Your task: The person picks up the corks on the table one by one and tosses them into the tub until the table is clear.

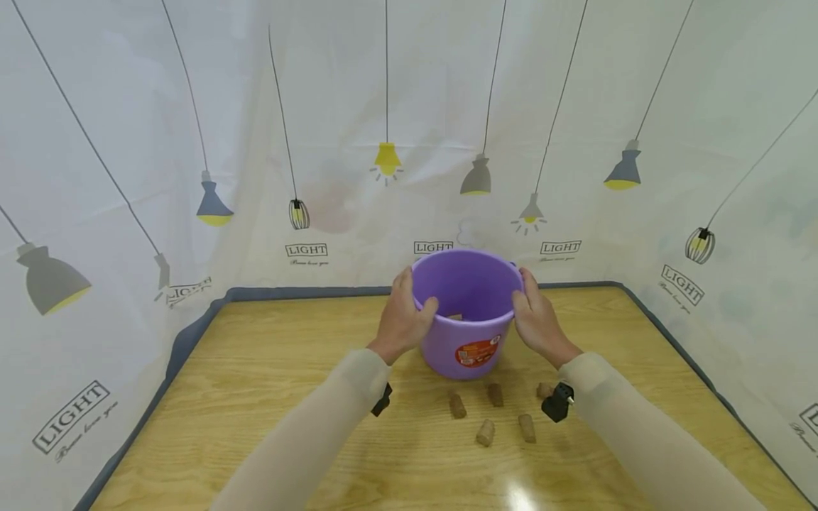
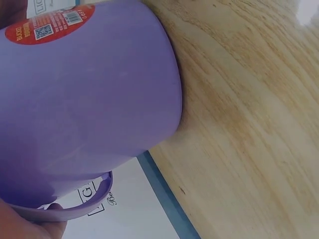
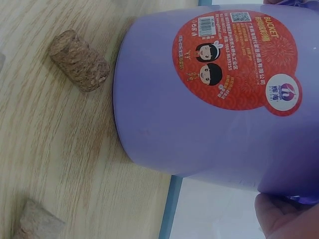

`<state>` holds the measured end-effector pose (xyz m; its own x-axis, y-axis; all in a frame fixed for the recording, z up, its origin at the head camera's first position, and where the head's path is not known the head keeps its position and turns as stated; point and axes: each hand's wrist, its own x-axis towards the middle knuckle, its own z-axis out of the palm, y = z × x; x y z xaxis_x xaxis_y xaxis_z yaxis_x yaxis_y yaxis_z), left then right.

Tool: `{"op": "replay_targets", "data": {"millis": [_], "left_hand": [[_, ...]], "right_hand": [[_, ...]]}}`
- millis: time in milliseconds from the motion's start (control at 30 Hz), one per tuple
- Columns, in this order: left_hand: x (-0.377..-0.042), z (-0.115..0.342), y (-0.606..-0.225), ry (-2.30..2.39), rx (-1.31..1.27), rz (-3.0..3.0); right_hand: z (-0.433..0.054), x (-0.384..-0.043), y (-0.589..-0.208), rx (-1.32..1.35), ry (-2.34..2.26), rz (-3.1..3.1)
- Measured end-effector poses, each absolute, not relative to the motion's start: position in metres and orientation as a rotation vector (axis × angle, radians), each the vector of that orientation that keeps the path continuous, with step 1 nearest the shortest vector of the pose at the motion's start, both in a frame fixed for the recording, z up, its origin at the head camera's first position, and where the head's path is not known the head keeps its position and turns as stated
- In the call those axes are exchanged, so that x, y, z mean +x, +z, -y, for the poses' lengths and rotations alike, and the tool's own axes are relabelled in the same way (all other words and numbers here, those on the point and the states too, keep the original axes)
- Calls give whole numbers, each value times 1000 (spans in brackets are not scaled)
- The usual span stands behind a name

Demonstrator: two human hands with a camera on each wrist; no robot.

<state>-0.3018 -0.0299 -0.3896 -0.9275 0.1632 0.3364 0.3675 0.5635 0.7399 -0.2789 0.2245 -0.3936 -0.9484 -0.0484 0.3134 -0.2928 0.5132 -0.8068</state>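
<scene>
A purple bucket (image 1: pixel 469 348) with a red label (image 1: pixel 478 352) stands at the middle of the table, its mouth facing up and toward me. My left hand (image 1: pixel 404 319) grips its left rim, thumb over the edge. On the opposite side, my right hand (image 1: pixel 538 317) holds the rim the same way. The left wrist view shows a purple handle (image 2: pixel 87 206) sticking out beside the left fingers. A small light-brown piece (image 1: pixel 455 316) shows inside the bucket, mostly hidden by the near wall. Several corks lie in front, including a dark cork (image 1: pixel 495 394) near the base.
More loose corks lie nearer me: one cork (image 1: pixel 486 432), another cork (image 1: pixel 527 428), and one (image 1: pixel 544 390) beside the right wrist. The wooden table (image 1: pixel 268 397) has a dark blue edge (image 1: pixel 307 292). Behind it hangs a white cloth (image 1: pixel 345 92) printed with lamps.
</scene>
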Motion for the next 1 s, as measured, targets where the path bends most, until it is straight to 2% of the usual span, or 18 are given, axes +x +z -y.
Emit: {"op": "replay_targets", "data": {"millis": [1000], "left_hand": [[-302, 30, -392, -1307, -444, 2560]], "right_hand": [[-234, -277, -384, 236, 1346, 2584]]}}
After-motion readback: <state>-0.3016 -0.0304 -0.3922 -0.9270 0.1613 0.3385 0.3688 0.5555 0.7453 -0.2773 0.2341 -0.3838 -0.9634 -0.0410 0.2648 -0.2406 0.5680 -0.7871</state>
